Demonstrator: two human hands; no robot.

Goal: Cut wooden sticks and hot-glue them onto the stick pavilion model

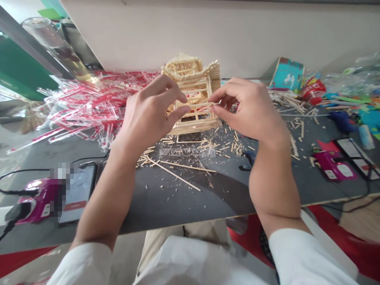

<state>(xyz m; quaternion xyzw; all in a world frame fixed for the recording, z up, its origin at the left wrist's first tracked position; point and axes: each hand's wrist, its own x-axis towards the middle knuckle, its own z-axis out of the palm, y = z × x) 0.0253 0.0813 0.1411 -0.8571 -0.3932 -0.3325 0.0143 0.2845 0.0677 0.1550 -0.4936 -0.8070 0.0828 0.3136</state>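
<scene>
A small house model (pixel 194 126) built of thin wooden sticks stands on the dark table in front of me. My left hand (pixel 148 113) is at its left side, thumb and index finger closed around the left end of a thin wooden stick (pixel 198 105). On the other side my right hand (pixel 247 109) pinches the right end of the same stick, which lies level across the model's open front. The fingers cover both ends of the stick. Below the model lies a clear ruler (pixel 187 153) among cut stick pieces (pixel 234 146).
Red-and-clear plastic strips (pixel 89 103) are heaped at the left. Two longer sticks (pixel 178 174) lie nearer me. A phone (pixel 78 194) and purple power socket (pixel 37 200) sit front left; another purple socket (pixel 335 166) is at the right. A dark blue tool (pixel 249 160) lies by my right forearm.
</scene>
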